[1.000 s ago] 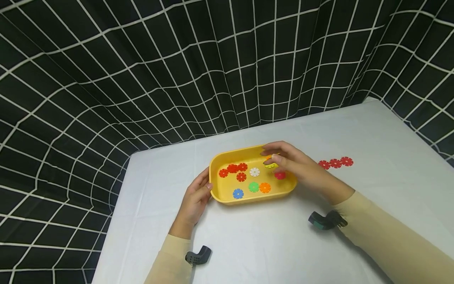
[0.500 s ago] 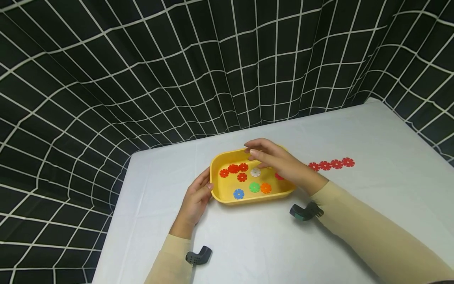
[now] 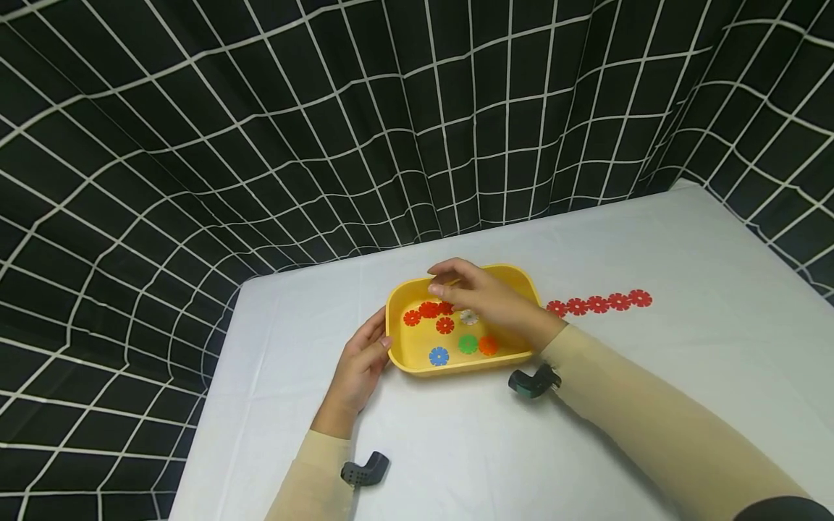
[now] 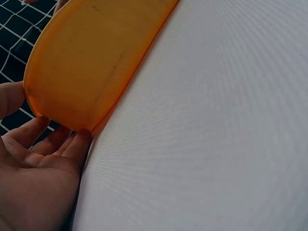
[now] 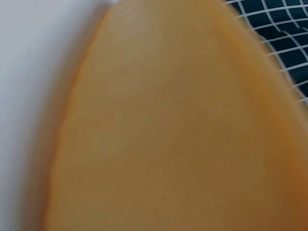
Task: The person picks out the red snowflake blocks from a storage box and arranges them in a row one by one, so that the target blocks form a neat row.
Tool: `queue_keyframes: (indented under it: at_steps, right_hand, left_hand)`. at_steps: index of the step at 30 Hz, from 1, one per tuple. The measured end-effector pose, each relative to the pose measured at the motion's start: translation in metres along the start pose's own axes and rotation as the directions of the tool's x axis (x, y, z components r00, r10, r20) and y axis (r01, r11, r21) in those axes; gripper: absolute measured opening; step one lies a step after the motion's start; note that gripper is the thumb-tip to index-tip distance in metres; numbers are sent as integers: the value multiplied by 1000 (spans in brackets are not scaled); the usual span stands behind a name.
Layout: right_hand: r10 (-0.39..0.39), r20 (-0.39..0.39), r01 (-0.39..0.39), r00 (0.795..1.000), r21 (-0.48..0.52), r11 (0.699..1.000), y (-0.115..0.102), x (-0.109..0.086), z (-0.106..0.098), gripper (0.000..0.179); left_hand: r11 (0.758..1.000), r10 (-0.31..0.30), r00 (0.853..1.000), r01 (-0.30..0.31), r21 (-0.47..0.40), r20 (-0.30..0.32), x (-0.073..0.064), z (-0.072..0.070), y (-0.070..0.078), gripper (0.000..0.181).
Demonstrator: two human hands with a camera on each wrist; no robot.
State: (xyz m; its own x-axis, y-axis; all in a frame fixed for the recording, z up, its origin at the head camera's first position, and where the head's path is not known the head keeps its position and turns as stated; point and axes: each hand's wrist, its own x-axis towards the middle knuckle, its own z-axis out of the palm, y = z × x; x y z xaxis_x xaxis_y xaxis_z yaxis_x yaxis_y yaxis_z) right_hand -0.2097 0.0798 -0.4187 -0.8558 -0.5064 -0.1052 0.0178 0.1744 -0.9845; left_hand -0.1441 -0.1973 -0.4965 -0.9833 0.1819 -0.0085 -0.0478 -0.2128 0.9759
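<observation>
My left hand (image 3: 355, 369) holds the left end of a yellow plastic tray (image 3: 511, 273). Its thumb lies at the rim and its fingers press the outer wall, as the left wrist view also shows. Over the tray hovers my right hand (image 3: 489, 295), fingers loosely bent with nothing seen between them, near several red notched discs (image 3: 445, 325) inside. A white notched disc (image 3: 469, 317) lies just below that hand. Along the tray's near side are a blue disc (image 3: 439, 356), a green disc (image 3: 468, 344) and an orange disc (image 3: 489, 345). The tray's wall (image 5: 168, 120) fills most of the right wrist view.
A straight row of several red notched discs (image 3: 598, 304) lies on the white tablecloth (image 3: 443, 449) right of the tray. Behind the table hangs a dark curtain (image 3: 365, 145) with a white grid. Each sleeve carries a small dark wrist device (image 3: 366, 469).
My right hand has moved left across the tray, from its right end towards the red discs. More of the red row has come into view behind the arm. My left hand stays put.
</observation>
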Motion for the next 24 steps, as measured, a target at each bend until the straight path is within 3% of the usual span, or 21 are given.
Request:
queue_keyframes:
  at_steps: [5,9,18,24]
  right_hand:
    - [50,43,-50,998,11,999,11,5,3,73]
    - [69,59,-67,996,-35,997,17,9,4,72]
    - [57,125,-31,991,-202,979,28,17,5,57]
    - [58,128,-10,990,-348,937,31,18,7,42]
  left_hand:
    - [1000,10,1000,-10,0,27,1,-1,-1,58]
    - [1000,12,1000,-12,3,20,1,-1,-1,57]
    - [1000,5,1000,-5,1,11,0,-1,0,58]
    - [1000,6,1000,-6,1,18,0,-1,1,57]
